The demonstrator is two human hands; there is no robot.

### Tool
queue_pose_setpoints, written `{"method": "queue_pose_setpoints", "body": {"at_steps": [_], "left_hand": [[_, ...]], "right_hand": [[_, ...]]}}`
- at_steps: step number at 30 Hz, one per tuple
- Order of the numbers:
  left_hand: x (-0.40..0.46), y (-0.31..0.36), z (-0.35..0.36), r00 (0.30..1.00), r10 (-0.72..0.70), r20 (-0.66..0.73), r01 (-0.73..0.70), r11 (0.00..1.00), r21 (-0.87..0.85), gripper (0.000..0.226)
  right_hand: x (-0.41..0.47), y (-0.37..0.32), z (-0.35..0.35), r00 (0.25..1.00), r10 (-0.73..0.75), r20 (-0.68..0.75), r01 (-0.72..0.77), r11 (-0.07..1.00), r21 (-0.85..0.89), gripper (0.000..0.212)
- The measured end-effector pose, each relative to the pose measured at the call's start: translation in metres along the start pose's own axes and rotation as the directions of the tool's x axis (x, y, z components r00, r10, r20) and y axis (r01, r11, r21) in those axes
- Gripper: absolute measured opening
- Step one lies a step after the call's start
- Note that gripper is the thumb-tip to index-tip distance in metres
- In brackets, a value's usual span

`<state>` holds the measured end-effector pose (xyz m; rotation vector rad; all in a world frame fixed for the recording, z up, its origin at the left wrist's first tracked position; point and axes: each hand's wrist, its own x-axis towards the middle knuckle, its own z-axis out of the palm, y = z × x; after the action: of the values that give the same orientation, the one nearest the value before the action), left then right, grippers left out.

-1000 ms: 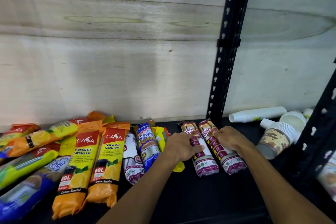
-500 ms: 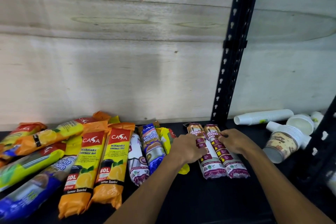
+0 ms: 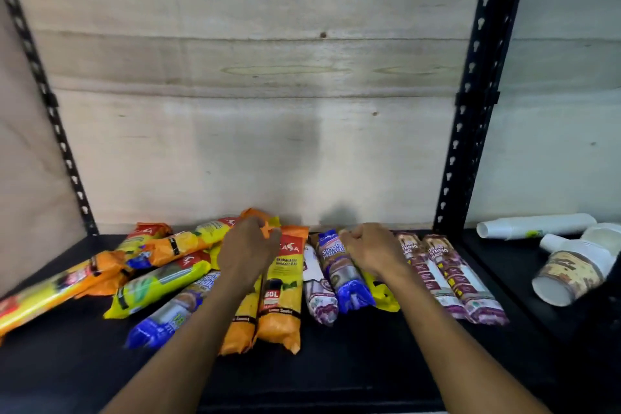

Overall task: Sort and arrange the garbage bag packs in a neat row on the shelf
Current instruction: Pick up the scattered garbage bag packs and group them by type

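The garbage bag packs lie on the black shelf (image 3: 336, 373), long axes pointing roughly front to back. At the right end, two maroon drawstring packs (image 3: 450, 279) sit side by side, parallel and touching. Next to them lie a yellow pack (image 3: 381, 292), a blue pack (image 3: 346, 279) and a white-purple pack (image 3: 317, 292), close together. Two orange packs (image 3: 280, 299) lie at centre. On the left the packs cross and overlap – a yellow-green pack (image 3: 158, 282) and a second blue pack (image 3: 168, 312) lie skewed.

The left hand (image 3: 247, 252) rests over the upper end of the orange packs, fingertips at a crumpled orange wrapper edge; whether it pinches the edge cannot be told. The right hand (image 3: 373, 252) has curled fingers over the top of the blue and yellow packs; blur hides any grip.

Handling judgement: each pack is a soft film sleeve over a rolled core – light, slick, firm at mid-length, limp at the sealed ends. Take hold around the middle, not by the loose end flaps. Sliding one pack is likely to drag its neighbours.

Paper cups (image 3: 571, 272) lie beyond the upright post (image 3: 470, 144).
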<state>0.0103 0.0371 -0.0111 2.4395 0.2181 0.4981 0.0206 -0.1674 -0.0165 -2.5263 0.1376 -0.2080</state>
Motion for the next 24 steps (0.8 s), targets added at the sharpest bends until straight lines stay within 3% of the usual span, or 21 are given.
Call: {"method": "queue_pose_setpoints", "body": {"at_steps": [4,6,10,15,24], "left_hand": [[0.005,-0.036,-0.015,0.987,-0.120,0.112,0.100,0.980,0.170,0.044],[0.005,-0.043,-0.015,0.978,-0.129,0.167,0.102,0.981,0.165,0.042],[0.004,-0.046,-0.012,0.974,-0.146,0.174,0.127,0.985,0.117,0.040],[0.007,-0.045,-0.009,0.971,-0.184,0.150,0.171,0.981,0.094,0.032],[-0.003,-0.046,-0.011,0.987,-0.119,0.104,0.133,0.979,-0.152,0.038]], "right_hand": [[-0.010,-0.048,0.038,0.991,0.024,0.131,-0.025,1.000,0.004,0.054],[-0.010,-0.060,0.055,0.985,0.064,0.160,-0.052,0.996,-0.075,0.073],[-0.005,-0.072,0.080,0.984,0.126,0.124,-0.110,0.985,-0.131,0.083],[0.001,-0.075,0.094,0.989,0.116,0.095,-0.110,0.992,-0.067,0.086],[-0.004,-0.073,0.092,0.999,0.027,0.021,-0.029,0.995,0.096,0.064]]}}
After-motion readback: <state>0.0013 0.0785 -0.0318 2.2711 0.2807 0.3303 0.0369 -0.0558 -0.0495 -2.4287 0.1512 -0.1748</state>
